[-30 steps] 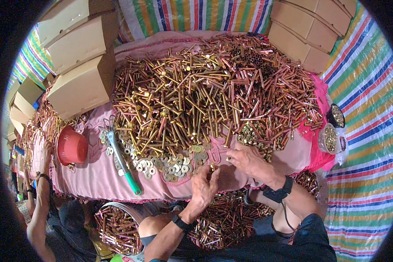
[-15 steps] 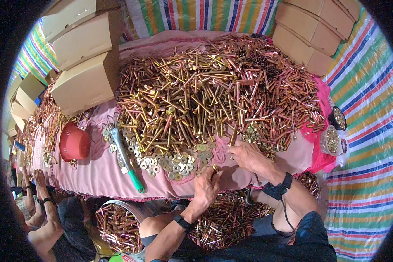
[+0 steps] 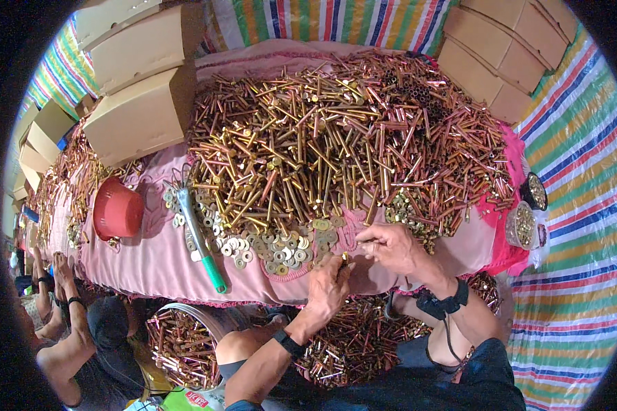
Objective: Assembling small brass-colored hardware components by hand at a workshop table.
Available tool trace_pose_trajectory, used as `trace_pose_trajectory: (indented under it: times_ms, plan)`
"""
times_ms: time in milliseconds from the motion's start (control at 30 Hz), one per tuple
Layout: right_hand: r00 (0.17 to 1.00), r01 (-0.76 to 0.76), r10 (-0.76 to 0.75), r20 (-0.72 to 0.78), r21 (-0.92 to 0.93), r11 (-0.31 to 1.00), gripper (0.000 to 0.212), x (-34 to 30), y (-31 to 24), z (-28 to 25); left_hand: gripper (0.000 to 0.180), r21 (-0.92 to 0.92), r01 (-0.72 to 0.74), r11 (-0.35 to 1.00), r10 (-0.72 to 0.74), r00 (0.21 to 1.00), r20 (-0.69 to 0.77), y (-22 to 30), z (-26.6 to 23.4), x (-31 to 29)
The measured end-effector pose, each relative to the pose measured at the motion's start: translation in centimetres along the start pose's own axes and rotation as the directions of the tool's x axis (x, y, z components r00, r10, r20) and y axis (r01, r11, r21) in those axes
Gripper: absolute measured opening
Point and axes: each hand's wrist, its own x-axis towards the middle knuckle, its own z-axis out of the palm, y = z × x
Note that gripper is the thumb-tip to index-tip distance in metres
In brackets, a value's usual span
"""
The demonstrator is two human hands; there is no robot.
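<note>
My left hand (image 3: 329, 284) is closed in a loose fist at the near edge of the pink cloth. A brass-coloured end of a bolt (image 3: 345, 257) pokes out above its thumb; the rest is hidden. Just right of it, my right hand (image 3: 391, 246) has thumb and forefinger pinched together, and what lies between them is too small to make out. The two hands are close but apart. Flat washers (image 3: 281, 253) lie scattered beyond my left hand. Small nuts (image 3: 406, 212) are heaped past my right hand, against a large pile of long brassy bolts (image 3: 308, 151).
A red plastic bowl (image 3: 118, 209) and a green-handled whisk (image 3: 197, 233) lie to the left, below stacked cardboard boxes (image 3: 140, 113). Tubs of small parts (image 3: 521, 226) stand at the right edge. A bucket of bolts (image 3: 185, 346) is below; another person's arm (image 3: 75, 315) shows at left.
My left hand has shifted slightly right with the bolt end still showing. My right hand remains beside it, fingers pinched. The whole view has shifted a little.
</note>
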Motion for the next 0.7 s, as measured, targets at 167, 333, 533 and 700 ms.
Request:
trace_pose_trajectory:
  times_ms: [167,333,533,700]
  plan:
    - [0.936,0.347,-0.351,-0.007,-0.131,0.929,0.021,-0.2,-1.7,1.6,0.015,-0.001,-0.047,0.999,0.047,0.999,0.0,-0.5,0.0,-0.2]
    - [0.965,0.243,-0.232,-0.12,0.09,0.966,0.023,-1.2,-1.8,2.1,0.019,0.002,-0.039,0.999,0.039,0.998,0.056,-0.1,0.0,-0.1]
    - [0.981,0.152,-0.122,-0.148,0.211,0.966,0.021,-0.8,-2.1,2.7,0.021,0.009,-0.033,0.999,0.031,0.986,0.164,-1.2,-1.2,1.1]
    - [0.969,0.132,-0.035,-0.245,0.389,0.912,0.03,-0.6,-1.8,1.5,0.024,-0.246,0.356,0.902,-0.276,0.911,0.307,-0.6,-2.1,1.6]
